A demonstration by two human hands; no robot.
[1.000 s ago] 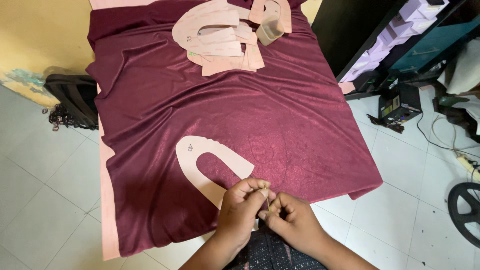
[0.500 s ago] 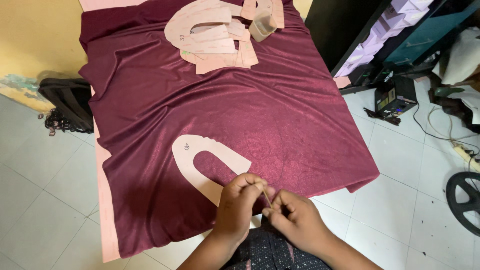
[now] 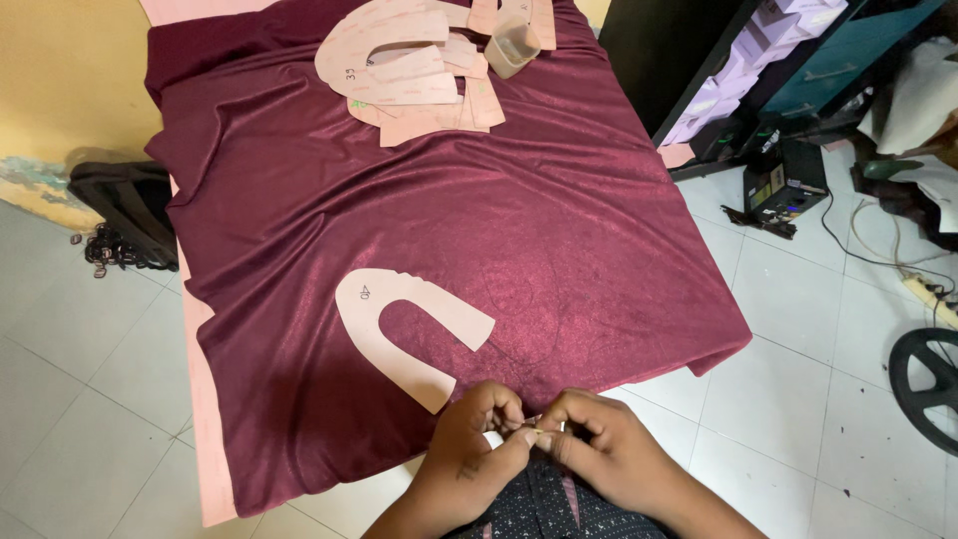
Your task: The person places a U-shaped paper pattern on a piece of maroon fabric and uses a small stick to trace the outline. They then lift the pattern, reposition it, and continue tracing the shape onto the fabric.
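A maroon velvet cloth [image 3: 419, 210] covers a pink table. On its near part lies a U-shaped cardboard pattern piece [image 3: 399, 334]. My left hand [image 3: 474, 449] and my right hand [image 3: 604, 449] meet at the cloth's near edge, fingertips pinched together on something small that I cannot make out. Both hands sit just below the pattern piece, over my dark dotted garment [image 3: 539, 509].
A pile of several cardboard pattern pieces [image 3: 419, 70] and a small cup [image 3: 511, 45] sit at the cloth's far end. A black bag [image 3: 125, 210] lies on the tiled floor at the left. Shelving, boxes and cables stand at the right, with a wheel [image 3: 928, 374] near the edge.
The view has shifted slightly, and my hands stay pinched together at the cloth's near edge. The pattern piece has not moved on the cloth.
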